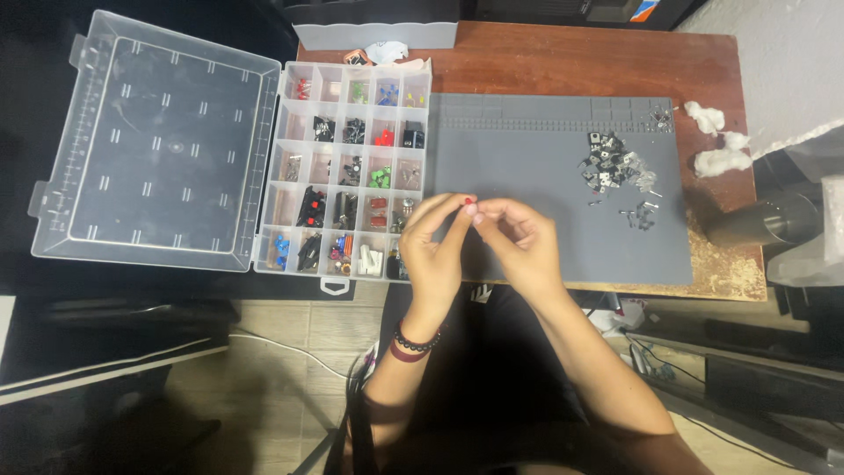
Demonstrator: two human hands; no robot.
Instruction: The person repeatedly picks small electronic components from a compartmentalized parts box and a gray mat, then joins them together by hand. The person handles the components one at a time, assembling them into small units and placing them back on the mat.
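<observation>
Wooden desk (563, 62) carried a grey work mat (527, 176), used here as the landmark. Both hands met over the mat's near-left part. Left hand (435, 251), bead bracelets on the wrist, pinched a tiny red component (469, 201) between thumb and forefinger; right hand (519, 242) had its fingertips pressed together right at the same piece, touching it. Other fingers curled loosely.

Left of the mat, touching its edge, sat one clear compartment box (352, 171), five rows of small parts in red, green, blue, black; its lid (158, 145) lay flat open further left, past the desk edge. One loose pile of small metal-and-black parts (615, 167) lay on the mat's far-right area. Three white cotton tufts (716, 141) sat just off the mat's right edge. Mat's middle stayed bare, giving room between hands and pile.
</observation>
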